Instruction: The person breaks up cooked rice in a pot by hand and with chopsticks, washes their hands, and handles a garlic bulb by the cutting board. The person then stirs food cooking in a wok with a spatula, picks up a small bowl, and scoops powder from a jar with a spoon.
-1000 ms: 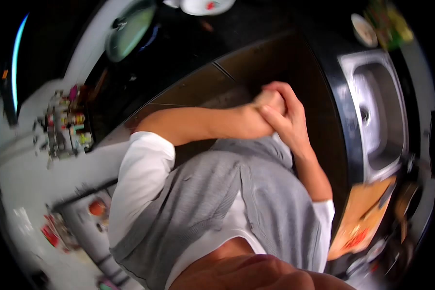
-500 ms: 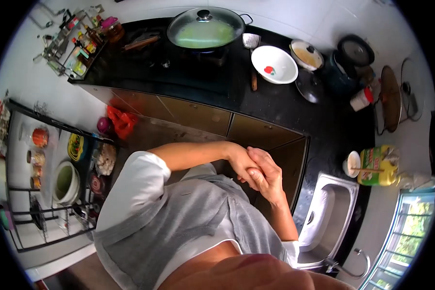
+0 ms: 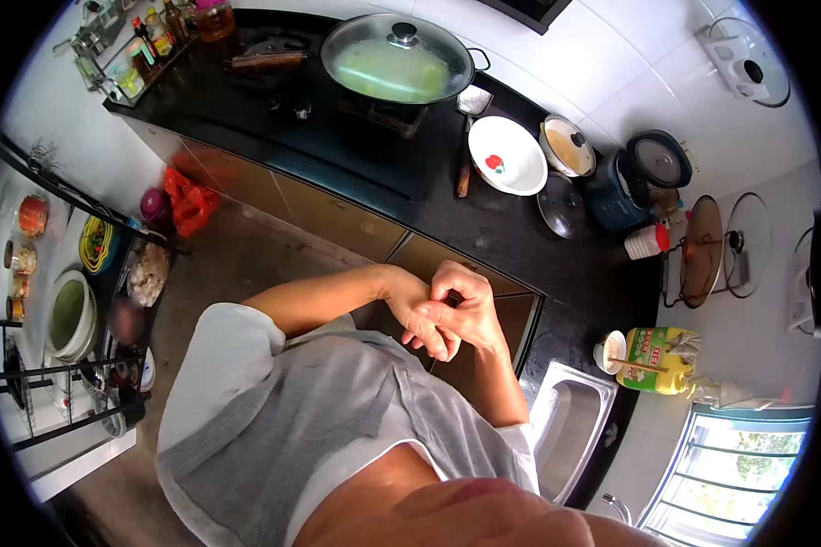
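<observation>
In front of the grey vest, my two bare hands meet at mid-body. My left hand point(image 3: 415, 310) points down and to the right, its fingers loosely bent and slightly apart, with nothing seen in it. Over its back and knuckles lies my right hand point(image 3: 468, 310), with curled fingers and the thumb pressed on the left hand. Where the hands overlap, parts of the fingers are hidden. Both hands are in the air, below the edge of the black counter point(image 3: 383, 196).
A glass-lidded pan point(image 3: 397, 68) sits on the stove. To its right are a spatula point(image 3: 466, 137), a white bowl point(image 3: 508, 155) and a dark lid point(image 3: 563, 205). The sink point(image 3: 570, 419) is at lower right, a rack point(image 3: 64, 424) at left, and a red bag point(image 3: 190, 202) on the floor.
The view has swung round and steadied, bringing the counter and stove into clear sight. My hands stay together, but my right hand's fingers are now more curled over my left hand.
</observation>
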Action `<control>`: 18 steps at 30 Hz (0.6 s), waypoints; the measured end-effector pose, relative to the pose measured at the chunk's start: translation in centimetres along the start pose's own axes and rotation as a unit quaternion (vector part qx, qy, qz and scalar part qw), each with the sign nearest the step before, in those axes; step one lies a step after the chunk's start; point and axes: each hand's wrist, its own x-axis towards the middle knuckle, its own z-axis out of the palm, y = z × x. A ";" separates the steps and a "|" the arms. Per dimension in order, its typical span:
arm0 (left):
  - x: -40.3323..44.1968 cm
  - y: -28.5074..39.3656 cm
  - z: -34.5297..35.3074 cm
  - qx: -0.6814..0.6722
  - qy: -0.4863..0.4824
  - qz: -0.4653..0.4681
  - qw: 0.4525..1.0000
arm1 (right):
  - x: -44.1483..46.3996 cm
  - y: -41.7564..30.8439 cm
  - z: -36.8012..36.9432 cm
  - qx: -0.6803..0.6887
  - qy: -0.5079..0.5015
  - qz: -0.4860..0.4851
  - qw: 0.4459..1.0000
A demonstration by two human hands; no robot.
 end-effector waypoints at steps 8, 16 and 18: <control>-0.3 0.0 -2.2 -0.009 0.001 -0.007 1.000 | 1.8 0.4 0.0 -0.052 0.035 -0.022 0.998; -5.8 -4.2 -3.6 -0.039 0.276 0.002 0.960 | -1.3 10.3 -2.8 0.062 0.319 0.244 0.914; -7.8 -6.7 -2.7 -0.054 0.361 -0.020 0.931 | -2.4 14.4 -3.3 0.011 0.321 0.297 0.899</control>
